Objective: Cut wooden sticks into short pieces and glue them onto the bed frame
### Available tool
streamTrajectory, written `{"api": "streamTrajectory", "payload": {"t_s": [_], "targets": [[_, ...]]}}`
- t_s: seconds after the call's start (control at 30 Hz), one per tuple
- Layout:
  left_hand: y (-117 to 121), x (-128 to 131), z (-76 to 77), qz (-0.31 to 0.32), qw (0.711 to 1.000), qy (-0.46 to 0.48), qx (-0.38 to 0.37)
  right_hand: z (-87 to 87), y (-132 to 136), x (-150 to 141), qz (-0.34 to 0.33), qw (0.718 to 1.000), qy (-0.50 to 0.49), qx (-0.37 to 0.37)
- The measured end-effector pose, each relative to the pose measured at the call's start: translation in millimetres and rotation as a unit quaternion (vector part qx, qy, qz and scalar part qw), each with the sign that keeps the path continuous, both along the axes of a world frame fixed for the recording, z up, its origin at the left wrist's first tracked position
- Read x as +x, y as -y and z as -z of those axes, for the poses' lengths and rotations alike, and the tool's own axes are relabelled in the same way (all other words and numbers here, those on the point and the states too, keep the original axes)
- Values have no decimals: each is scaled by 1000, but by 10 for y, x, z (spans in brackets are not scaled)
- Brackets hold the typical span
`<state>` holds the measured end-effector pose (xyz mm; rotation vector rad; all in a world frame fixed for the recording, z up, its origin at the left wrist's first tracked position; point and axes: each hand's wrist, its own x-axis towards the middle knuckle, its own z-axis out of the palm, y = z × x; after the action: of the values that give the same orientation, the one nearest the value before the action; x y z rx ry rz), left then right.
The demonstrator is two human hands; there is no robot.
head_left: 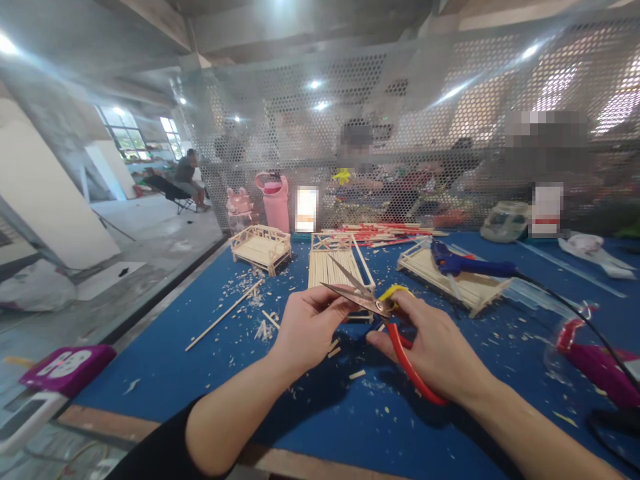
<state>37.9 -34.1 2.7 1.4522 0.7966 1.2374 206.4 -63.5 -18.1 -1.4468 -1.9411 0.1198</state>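
My right hand (440, 347) grips a pair of scissors (383, 307) by its red and yellow handles; the blades are apart and point left. Beside the blades my left hand (310, 327) is closed in a pinch, and what it holds is hidden by the fingers and a blade. Just behind the hands stands a small model bed of wooden sticks (327, 270) with raised rails. A second stick model (261, 247) is at the back left. On the right, a blue glue gun (470, 263) lies across a third stick model (450, 283).
Loose wooden sticks (225, 315) and offcuts litter the blue table (185, 380). Red-tipped sticks (385, 231), a pink bottle (277, 203) and a glass jar (505, 221) line the back near a perforated screen (300, 133). A purple power strip (67, 369) is at left. People sit beyond.
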Motion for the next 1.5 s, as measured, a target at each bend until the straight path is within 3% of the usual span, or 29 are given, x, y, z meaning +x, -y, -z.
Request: {"api": "streamTrajectory", "payload": {"t_s": [0.2,0.43,0.73,0.97,1.1,1.17,1.3,1.4,1.5], "targets": [[7,6,9,1,1000,5,-28,-22,7,-27,-37,999,-20,-15],[6,-14,12,-5,1000,-4,-3,-5,12,12,-52,999,-12,-8],[19,-38,17,3,996,-49,69,26,11,12,-8,1000,-16,-13],[10,-34,9,-42,992,-88,74,96,-42,34,13,999,-25,-25],[-29,-67,-29,-53,989,-133,48,81,-65,-20,23,997,-79,-4],[-48,-117,-37,-26,971,-231,51,59,-75,-16,36,991,-127,9],[-44,-193,-3,27,884,-453,112,3,-108,110,114,974,-195,28],[-23,-186,53,22,837,-534,115,-26,-126,215,164,963,-207,45],[-28,-176,93,28,827,-551,111,-33,-119,245,171,962,-208,50]]}}
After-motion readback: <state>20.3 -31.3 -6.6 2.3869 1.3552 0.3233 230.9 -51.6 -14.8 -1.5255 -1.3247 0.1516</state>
